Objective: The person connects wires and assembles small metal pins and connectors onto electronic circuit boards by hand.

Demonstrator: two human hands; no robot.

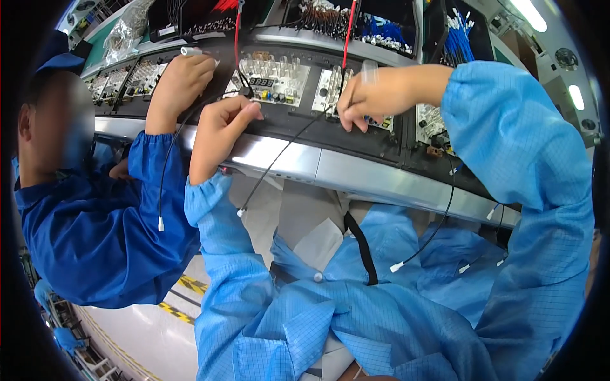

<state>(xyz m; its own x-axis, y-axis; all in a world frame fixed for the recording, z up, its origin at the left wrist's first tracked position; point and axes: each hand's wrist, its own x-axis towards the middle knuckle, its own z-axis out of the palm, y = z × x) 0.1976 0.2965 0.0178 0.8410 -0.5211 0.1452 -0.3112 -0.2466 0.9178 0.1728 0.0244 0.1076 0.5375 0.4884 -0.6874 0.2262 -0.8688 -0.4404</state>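
My left hand (pixel 220 129) is over the front edge of the work line, its fingers curled together beside a circuit board (pixel 289 79) with a small digit display. A thin black cable runs close by its fingertips; whether anything is gripped there is hidden. My right hand (pixel 375 96) bends down over a second circuit board (pixel 325 89), fingers drawn together, and what they hold cannot be made out. From beside its fingertips a black cable (pixel 279 154) slants down over the metal edge to a white connector (pixel 241 212).
On the left a co-worker's hand (pixel 183 82), in a dark blue sleeve, holds a white cylindrical item (pixel 189 51). Two thin red leads (pixel 347 41) hang from above. Bins of wires (pixel 381 28) line the back. Another black cable (pixel 438 225) dangles over the metal rail (pixel 362 171).
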